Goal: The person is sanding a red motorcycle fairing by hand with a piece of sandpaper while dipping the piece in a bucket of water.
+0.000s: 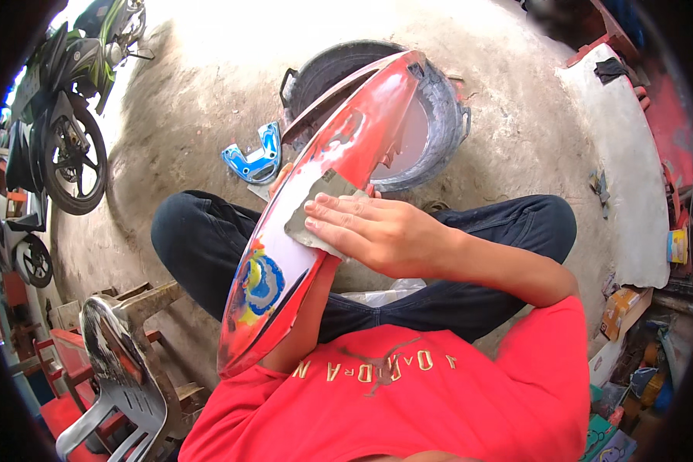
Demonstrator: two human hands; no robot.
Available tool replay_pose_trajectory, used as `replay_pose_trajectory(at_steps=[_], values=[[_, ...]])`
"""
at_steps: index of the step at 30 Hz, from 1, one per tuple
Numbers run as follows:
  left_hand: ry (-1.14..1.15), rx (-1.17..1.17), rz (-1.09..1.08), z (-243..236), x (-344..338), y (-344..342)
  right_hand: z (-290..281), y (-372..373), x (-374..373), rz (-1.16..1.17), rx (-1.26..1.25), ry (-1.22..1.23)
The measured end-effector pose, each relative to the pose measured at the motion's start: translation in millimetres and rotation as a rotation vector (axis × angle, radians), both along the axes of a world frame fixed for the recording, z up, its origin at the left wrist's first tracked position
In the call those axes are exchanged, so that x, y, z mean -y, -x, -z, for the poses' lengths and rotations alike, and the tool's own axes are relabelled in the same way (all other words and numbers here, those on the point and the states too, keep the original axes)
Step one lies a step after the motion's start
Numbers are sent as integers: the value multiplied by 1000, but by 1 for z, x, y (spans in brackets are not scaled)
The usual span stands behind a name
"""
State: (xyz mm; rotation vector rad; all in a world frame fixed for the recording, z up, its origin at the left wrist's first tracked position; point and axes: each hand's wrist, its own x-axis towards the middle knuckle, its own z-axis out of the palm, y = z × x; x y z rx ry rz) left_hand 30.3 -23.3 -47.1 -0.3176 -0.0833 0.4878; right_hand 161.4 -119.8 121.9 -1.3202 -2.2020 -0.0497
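A long curved red motorcycle body panel (369, 115) lies slantwise over my lap, its far end above a basin. Its middle is sanded to a whitish patch, with blue and yellow rings of paint showing nearer me. My right hand (373, 231) presses a grey-green sheet of sandpaper (304, 223) onto that patch, fingers together and nearly flat. From beneath, my left hand (280, 179) holds the panel; only fingertips show at its edges, and the palm is hidden.
Behind the panel stands a black basin (448, 146) of cloudy water. A blue-and-white U-shaped part (258, 160) lies on the concrete floor to its left. Motorcycles (73, 146) are parked at the far left; a worn grey chair (135, 400) stands near left. Boxes (622, 312) sit at right.
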Motion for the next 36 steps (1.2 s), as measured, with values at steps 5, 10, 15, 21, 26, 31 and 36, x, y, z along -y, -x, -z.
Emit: replay_pose_trajectory(at_steps=[5,10,15,21,26,31,36], values=[[-193,-107,38,-63,-3,-1,16,-63,-25,185,-3,96],[-14,0,-6,-55,-3,0,1,-12,1,-14,24,51],[-358,84,14,-66,2,-4,23,-64,-20,209,30,82],[64,-58,-19,-53,4,-1,5,-16,-6,-4,15,-45],[-73,-184,8,-66,-2,3,19,-53,-18,152,100,8],[-87,-167,-10,-80,-2,3,9,-38,-9,82,158,-24],[-140,-69,-4,-65,-2,4,12,-53,-14,127,16,64]])
